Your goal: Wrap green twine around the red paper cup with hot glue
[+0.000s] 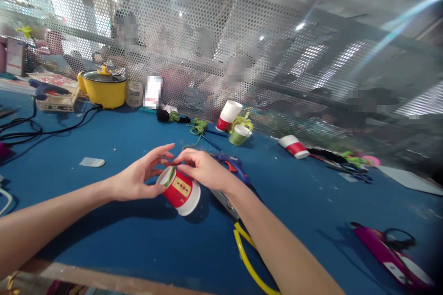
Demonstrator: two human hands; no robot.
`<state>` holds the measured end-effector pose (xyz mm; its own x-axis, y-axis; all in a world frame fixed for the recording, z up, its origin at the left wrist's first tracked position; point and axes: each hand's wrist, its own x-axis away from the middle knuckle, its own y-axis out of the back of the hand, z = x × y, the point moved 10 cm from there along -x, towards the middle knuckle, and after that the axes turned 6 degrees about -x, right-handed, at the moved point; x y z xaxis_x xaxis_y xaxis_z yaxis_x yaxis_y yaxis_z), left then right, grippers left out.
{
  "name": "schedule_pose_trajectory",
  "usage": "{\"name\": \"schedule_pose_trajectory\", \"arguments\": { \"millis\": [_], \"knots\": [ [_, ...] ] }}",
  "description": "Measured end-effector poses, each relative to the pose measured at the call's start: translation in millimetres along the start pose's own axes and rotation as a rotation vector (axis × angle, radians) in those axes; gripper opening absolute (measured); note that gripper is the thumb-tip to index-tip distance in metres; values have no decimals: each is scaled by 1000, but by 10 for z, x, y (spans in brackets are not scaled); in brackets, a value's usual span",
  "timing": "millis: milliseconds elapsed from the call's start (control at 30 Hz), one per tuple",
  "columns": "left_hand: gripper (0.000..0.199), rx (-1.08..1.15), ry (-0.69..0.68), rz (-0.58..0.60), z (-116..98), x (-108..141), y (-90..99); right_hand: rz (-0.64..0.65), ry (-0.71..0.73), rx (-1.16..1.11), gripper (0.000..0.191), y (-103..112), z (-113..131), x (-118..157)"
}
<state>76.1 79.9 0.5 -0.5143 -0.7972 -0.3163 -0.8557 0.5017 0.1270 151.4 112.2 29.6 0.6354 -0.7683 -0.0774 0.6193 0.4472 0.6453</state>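
Observation:
A red and white paper cup (180, 190) is tilted above the blue table, its white rim end pointing down and right. My left hand (141, 175) grips its narrower end, the thumb on the near side and the fingers curled behind. A strip of green yarn (170, 176) lies against that end of the cup. My right hand (202, 166) pinches the green yarn at the cup's upper edge; the fingertips are partly hidden. Under my right wrist lie a blue glue gun (233, 166) and scissors with yellow handles (251, 262), both partly covered by the arm.
Stacked paper cups (229, 115), a green-wrapped cup (240, 134) and green yarn (198, 125) stand along the perforated metal screen (194, 55). A tipped cup (294, 146) lies right. A yellow pot (104, 90) with a black cord is back left; a purple tool (387, 251) lies front right.

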Motion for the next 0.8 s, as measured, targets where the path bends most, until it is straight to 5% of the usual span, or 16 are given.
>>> {"name": "schedule_pose_trajectory", "arguments": {
  "millis": [167, 333, 533, 800],
  "knots": [
    [70, -5, 26, 7, 26, 12, -12, -19, 17, 38, 10, 19, 34, 45],
    [70, 7, 20, 18, 35, 10, -15, -35, -172, -189, 12, 28, -131, 117],
    [69, 10, 12, 41, 21, 14, -32, -34, -197, -383, 20, -37, -155, 138],
    [70, -8, 27, 27, 17, 18, -23, 9, -142, -217, 8, -54, -100, 162]
  ]
}}
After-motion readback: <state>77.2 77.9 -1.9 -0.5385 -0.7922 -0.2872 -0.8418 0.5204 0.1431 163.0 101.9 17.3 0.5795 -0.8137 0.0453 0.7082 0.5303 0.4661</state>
